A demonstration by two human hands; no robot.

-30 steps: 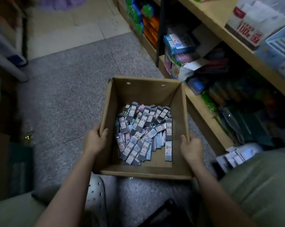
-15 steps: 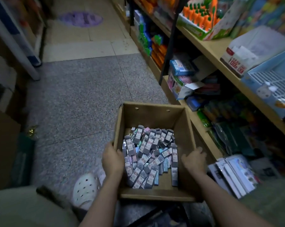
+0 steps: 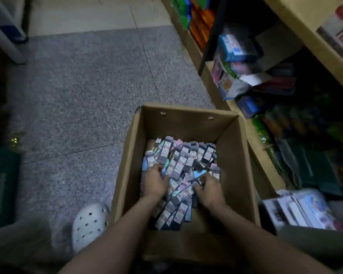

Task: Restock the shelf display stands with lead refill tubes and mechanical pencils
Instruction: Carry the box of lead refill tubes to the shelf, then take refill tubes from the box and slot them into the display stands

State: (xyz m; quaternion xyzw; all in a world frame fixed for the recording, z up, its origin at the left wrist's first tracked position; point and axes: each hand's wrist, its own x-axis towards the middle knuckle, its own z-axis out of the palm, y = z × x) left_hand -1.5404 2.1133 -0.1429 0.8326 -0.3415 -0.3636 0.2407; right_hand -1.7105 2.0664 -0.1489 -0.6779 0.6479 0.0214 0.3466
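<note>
Fingers of the left hand [image 3: 153,179] are curled down into the pile of lead refill tubes [image 3: 183,166], tips buried among the packs near the left wall of the cardboard box [image 3: 233,155]; they appear to gather several tubes, though which ones I cannot tell. Fingers of the right hand [image 3: 208,187] are likewise curled, pinching at packs toward the right side of the pile. Neither grip is clearly closed on a single item; motion blur hides the fingertips.

Tubes lie loose and criss-crossed on the box bottom, heaped toward the far half, thinner at the near edge where a few lie flat. The box sits on the speckled floor [image 3: 77,86], its right wall just beside the lower shelf [image 3: 263,155] of the wooden unit. A white perforated clog [image 3: 89,222] is near the box's near-left corner. Packaged stationery [image 3: 297,210] is stacked at the right, near the box's near-right corner. No mechanical pencils can be made out.

Judgement, step in hand: collecting a handful of tubes for the display stands. To do it well: scoop from both sides toward the centre, align the packs lengthwise and label-up before lifting, take only what the fingers can hold square. Loose slick packs will likely slide out of an over-full grip.
</note>
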